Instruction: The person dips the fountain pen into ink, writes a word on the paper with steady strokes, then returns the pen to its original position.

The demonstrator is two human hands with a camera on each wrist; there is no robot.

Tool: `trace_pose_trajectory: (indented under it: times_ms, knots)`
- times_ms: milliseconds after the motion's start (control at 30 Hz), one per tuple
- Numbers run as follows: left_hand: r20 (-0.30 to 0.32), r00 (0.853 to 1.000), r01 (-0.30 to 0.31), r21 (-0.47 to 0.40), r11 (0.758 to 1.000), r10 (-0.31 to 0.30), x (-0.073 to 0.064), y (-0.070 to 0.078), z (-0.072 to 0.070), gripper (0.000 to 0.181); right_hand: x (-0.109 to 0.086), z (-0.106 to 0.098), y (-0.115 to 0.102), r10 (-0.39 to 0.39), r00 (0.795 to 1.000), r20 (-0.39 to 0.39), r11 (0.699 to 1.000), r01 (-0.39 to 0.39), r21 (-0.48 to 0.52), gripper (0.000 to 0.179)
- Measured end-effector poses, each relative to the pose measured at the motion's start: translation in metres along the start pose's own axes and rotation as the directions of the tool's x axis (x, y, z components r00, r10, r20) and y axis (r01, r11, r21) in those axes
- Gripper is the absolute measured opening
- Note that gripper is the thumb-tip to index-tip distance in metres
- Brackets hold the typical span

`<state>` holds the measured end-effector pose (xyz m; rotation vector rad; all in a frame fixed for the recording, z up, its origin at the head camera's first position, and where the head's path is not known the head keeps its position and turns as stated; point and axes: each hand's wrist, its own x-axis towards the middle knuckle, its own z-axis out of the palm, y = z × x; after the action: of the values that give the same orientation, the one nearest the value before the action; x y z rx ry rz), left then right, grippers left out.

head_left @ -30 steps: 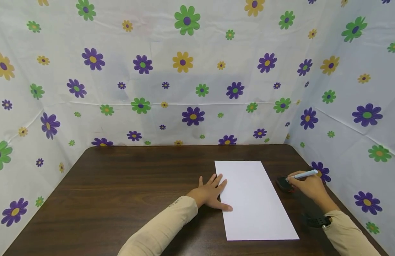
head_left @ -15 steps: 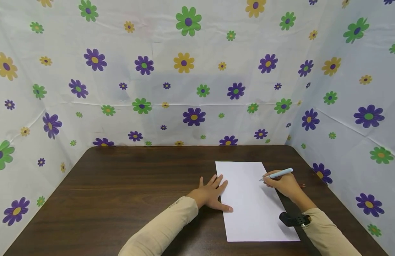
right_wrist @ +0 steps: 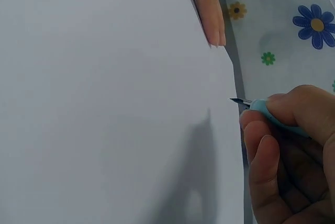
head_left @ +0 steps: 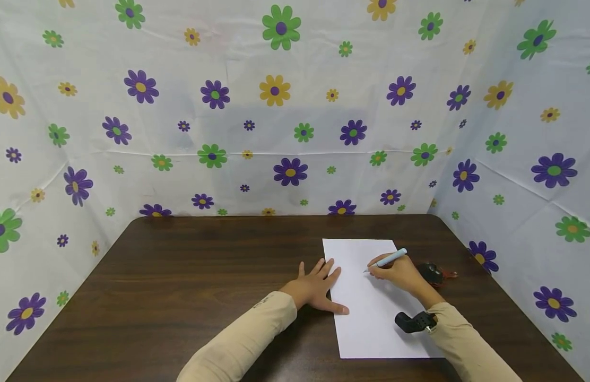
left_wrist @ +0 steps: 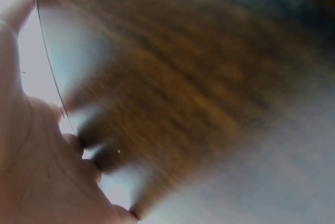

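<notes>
A blank white sheet of paper (head_left: 359, 331) lies upright in front of me on the dark wooden table. My left hand (head_left: 315, 289) rests with spread, straight fingers across its left edge; in the left wrist view the palm and fingertips (left_wrist: 131, 214) show along that edge. Over the sheet's upper part, my right hand (head_left: 400, 273) pinches a light blue pen (head_left: 392, 258) between thumb and fingers. Its dark, pointed metal tip (right_wrist: 241, 101) aims left, and the shadow on the paper falls apart from it. No mark shows on the paper.
Just right of the sheet sits a small dark, rounded object (head_left: 431, 274) with a reddish piece sticking out, partly behind my right hand. A black wrist strap device (head_left: 414, 321) is on my right wrist. Flower-printed cloth (head_left: 228, 122) walls in the table's back and sides.
My right hand has moved left with the pen, from over the dark rounded object to over the paper, uncovering that object. The left hand has stayed in place on the sheet's edge.
</notes>
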<state>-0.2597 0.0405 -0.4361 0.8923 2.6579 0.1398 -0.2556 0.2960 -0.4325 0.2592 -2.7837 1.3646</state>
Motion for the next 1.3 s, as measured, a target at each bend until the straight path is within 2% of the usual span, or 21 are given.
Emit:
trace_pose_trajectory:
  times_ms: [500, 700, 1100, 1300]
  knots:
    - [0.002, 1.0, -0.007, -0.013, 1.0, 0.007, -0.001, -0.001, -0.002, 0.104, 0.006, 0.01, -0.002, -0.015, 0.998, 0.055, 1.0, 0.015, -0.009, 0.016]
    - [0.0, 1.0, -0.009, -0.012, 1.0, 0.009, 0.0, -0.001, 0.0, 0.104, 0.007, 0.013, -0.003, -0.008, 0.998, 0.063, 0.999, 0.01, -0.046, 0.014]
    - [0.004, 1.0, 0.001, -0.024, 1.0, -0.001, -0.002, 0.0, -0.003, 0.103, 0.011, 0.011, -0.007, -0.055, 0.995, 0.088, 0.994, 0.063, -0.09, 0.011]
    - [0.008, 1.0, 0.0, -0.02, 1.0, 0.0, -0.002, 0.0, -0.003, 0.103, 0.012, 0.011, -0.008, -0.045, 0.995, 0.093, 0.993, 0.055, -0.105, 0.012]
